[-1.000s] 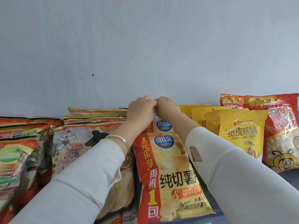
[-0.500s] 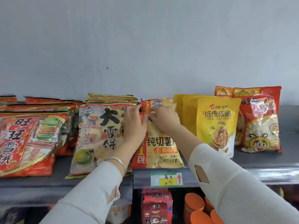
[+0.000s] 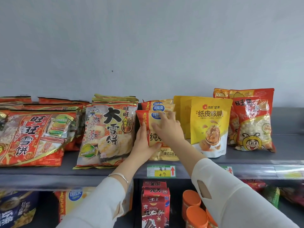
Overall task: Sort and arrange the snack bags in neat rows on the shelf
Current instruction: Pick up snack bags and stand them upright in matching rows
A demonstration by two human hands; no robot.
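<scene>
On the shelf (image 3: 49, 171), chip bags (image 3: 162, 108) stand between rice-cracker bags (image 3: 108, 134) (left) and walnut pouches (image 3: 210, 125), puff bags (image 3: 253, 125) rightmost.

- A pale grey wall (image 3: 148, 46) rises at the far side, bearing one small dark speck (image 3: 112, 71).
- A green-and-yellow price label (image 3: 161, 171) with a red arrow sits centre.
- Below it, red cartons (image 3: 153, 209); orange tubs (image 3: 194, 209) to their right.
</scene>
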